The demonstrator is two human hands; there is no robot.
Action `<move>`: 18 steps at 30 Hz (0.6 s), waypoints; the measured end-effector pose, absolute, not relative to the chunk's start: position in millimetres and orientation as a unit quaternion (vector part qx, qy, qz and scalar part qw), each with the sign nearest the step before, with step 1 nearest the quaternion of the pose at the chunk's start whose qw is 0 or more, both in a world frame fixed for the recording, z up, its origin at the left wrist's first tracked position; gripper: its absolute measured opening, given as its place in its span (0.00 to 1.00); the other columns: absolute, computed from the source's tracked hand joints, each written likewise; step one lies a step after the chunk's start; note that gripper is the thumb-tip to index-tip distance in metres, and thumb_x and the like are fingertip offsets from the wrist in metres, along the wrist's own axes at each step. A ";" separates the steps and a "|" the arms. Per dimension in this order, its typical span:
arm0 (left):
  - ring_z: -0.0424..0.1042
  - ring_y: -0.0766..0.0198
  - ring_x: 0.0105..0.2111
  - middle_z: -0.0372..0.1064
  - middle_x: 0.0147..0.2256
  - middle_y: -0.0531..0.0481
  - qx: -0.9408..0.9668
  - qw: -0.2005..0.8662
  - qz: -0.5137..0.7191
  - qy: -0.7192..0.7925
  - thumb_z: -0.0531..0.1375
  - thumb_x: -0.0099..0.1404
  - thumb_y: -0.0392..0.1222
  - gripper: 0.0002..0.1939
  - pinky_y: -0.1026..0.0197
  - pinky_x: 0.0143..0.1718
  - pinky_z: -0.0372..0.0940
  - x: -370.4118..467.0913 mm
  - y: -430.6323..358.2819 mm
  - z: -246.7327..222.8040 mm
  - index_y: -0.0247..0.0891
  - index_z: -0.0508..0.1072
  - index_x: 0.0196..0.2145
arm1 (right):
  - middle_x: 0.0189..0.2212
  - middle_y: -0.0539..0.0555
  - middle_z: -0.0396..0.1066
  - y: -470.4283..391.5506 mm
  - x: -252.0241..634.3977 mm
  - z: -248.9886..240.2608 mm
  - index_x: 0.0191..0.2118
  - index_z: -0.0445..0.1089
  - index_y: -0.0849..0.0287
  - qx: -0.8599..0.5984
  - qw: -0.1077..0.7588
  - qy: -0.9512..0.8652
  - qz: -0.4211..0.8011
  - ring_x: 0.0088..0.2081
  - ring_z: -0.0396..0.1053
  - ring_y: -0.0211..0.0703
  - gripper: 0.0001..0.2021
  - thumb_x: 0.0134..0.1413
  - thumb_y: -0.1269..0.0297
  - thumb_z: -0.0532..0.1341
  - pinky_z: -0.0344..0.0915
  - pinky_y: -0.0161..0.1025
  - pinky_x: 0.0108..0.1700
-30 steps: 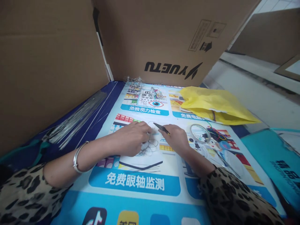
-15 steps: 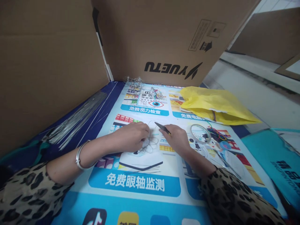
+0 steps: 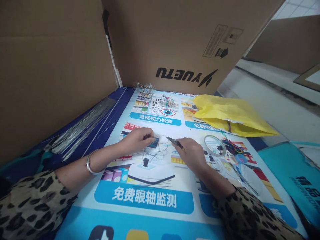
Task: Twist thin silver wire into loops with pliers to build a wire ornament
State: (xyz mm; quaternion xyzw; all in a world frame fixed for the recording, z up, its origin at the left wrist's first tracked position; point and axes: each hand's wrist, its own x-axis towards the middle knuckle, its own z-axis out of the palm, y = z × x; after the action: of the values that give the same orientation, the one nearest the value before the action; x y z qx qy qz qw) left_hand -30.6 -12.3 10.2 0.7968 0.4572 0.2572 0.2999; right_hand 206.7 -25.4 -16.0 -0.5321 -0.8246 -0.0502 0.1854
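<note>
My right hand [image 3: 191, 154] is wrapped round a pair of narrow-jawed pliers [image 3: 173, 140], their dark tips pointing left. At the tips there is a thin curved wire. My left hand [image 3: 138, 140], with a silver bangle on its wrist, has thumb and fingers pinched together on the thin wire [image 3: 160, 152], which is bent into several petal-like loops below and right of the fingers. The exact grip point is too fine to see. Several short straight wires [image 3: 156, 184] lie on the printed sheet [image 3: 165, 218] nearer to me.
A bundle of straight wires [image 3: 83, 128] lies left. Tangled wire pieces [image 3: 168, 101] sit at the back, before a cardboard wall [image 3: 165, 40]. To the right are a yellow bag [image 3: 230, 113], a clear tape roll [image 3: 214, 145], coloured cords [image 3: 232, 146] and a teal bag [image 3: 292, 176].
My left hand has shifted up and left, its fingers now nearer the upper side of the looped wire, which shows more. My right hand keeps the pliers, slightly lower in view.
</note>
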 end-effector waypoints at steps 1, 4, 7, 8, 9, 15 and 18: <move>0.61 0.69 0.25 0.64 0.24 0.55 0.790 0.305 0.263 0.462 0.53 0.60 0.39 0.07 0.67 0.26 0.54 -30.3 -12.0 9.3 0.36 0.67 0.27 | 0.28 0.52 0.71 -26.1 206.9 -16.1 0.34 0.70 0.57 -0.524 0.188 -0.829 -0.061 0.34 0.65 0.41 0.09 0.55 0.60 0.55 0.56 0.34 0.36; 0.61 0.70 0.24 0.63 0.23 0.55 0.777 0.310 0.281 0.471 0.53 0.60 0.40 0.08 0.67 0.25 0.54 -29.2 -11.7 6.7 0.36 0.67 0.26 | 0.27 0.52 0.71 -28.1 206.4 -14.5 0.33 0.71 0.58 -0.500 0.191 -0.840 -0.088 0.33 0.65 0.41 0.07 0.54 0.63 0.56 0.55 0.34 0.36; 0.60 0.70 0.23 0.62 0.21 0.56 0.768 0.302 0.296 0.482 0.54 0.59 0.40 0.08 0.67 0.24 0.52 -27.5 -12.8 3.7 0.36 0.67 0.25 | 0.26 0.52 0.70 -29.5 204.9 -12.4 0.33 0.71 0.58 -0.481 0.193 -0.847 -0.113 0.31 0.64 0.41 0.07 0.54 0.65 0.56 0.55 0.34 0.35; 0.59 0.71 0.22 0.62 0.21 0.56 0.764 0.296 0.301 0.487 0.54 0.59 0.40 0.07 0.68 0.24 0.52 -26.8 -13.4 2.9 0.36 0.67 0.25 | 0.25 0.52 0.70 -29.8 204.3 -12.2 0.33 0.71 0.58 -0.475 0.194 -0.850 -0.121 0.31 0.64 0.41 0.07 0.53 0.65 0.56 0.55 0.35 0.35; 0.59 0.71 0.22 0.61 0.21 0.57 0.762 0.292 0.306 0.491 0.55 0.59 0.40 0.07 0.68 0.24 0.52 -26.0 -14.1 2.3 0.36 0.67 0.25 | 0.25 0.52 0.70 -29.9 203.8 -12.2 0.33 0.71 0.58 -0.468 0.194 -0.853 -0.129 0.31 0.63 0.41 0.07 0.53 0.66 0.56 0.55 0.35 0.35; 0.58 0.71 0.21 0.61 0.20 0.57 0.753 0.289 0.309 0.504 0.55 0.58 0.40 0.07 0.68 0.24 0.52 -22.6 -17.9 3.5 0.36 0.67 0.24 | 0.25 0.52 0.69 -29.2 203.1 -15.0 0.34 0.71 0.59 -0.437 0.196 -0.863 -0.161 0.31 0.62 0.41 0.07 0.52 0.68 0.56 0.53 0.36 0.35; 0.59 0.71 0.22 0.63 0.20 0.57 0.750 0.292 0.304 0.509 0.55 0.58 0.41 0.08 0.68 0.24 0.52 -22.2 -18.5 4.5 0.36 0.67 0.24 | 0.25 0.52 0.68 -28.7 203.4 -14.5 0.34 0.71 0.59 -0.434 0.184 -0.864 -0.177 0.31 0.61 0.41 0.07 0.52 0.69 0.56 0.53 0.37 0.35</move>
State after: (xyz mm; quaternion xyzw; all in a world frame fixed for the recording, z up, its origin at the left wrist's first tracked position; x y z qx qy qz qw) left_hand -22.2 -18.5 4.5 0.7505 0.5090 0.3039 0.2922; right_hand 203.4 -28.7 -14.5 -0.4343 -0.8637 -0.1774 0.1843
